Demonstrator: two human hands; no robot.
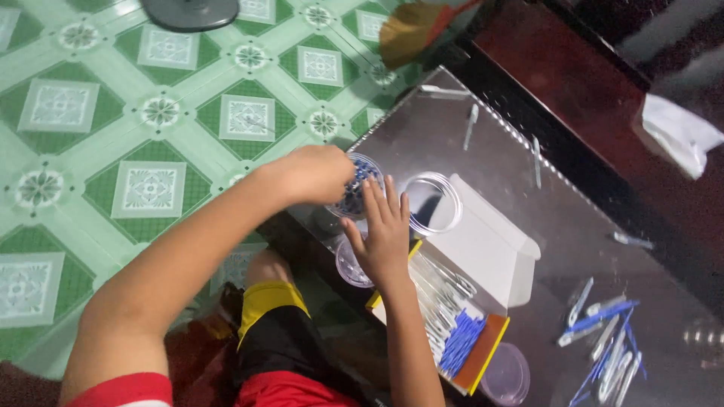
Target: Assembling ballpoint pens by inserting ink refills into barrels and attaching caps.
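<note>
We looked down past the green patterned tile floor (151,113) to our left hand (320,175), which reached into the clear round plastic cup of small blue pieces (363,178) at the near corner of the dark glossy table (573,226). Its fingers were curled with the tips sunk in the cup, so we could not tell whether they pinched a piece. Just beside it, our right hand (383,237) lay flat with fingers spread, holding nothing, above a small clear cup (347,265). An empty clear round cup (434,202) stood beside a white cardboard box with an open flap (483,241). We judged picking blue pieces the step in hand; lifting one out called for a fine pinch. Farther right lay loose blue and clear pen parts (603,339).
</note>
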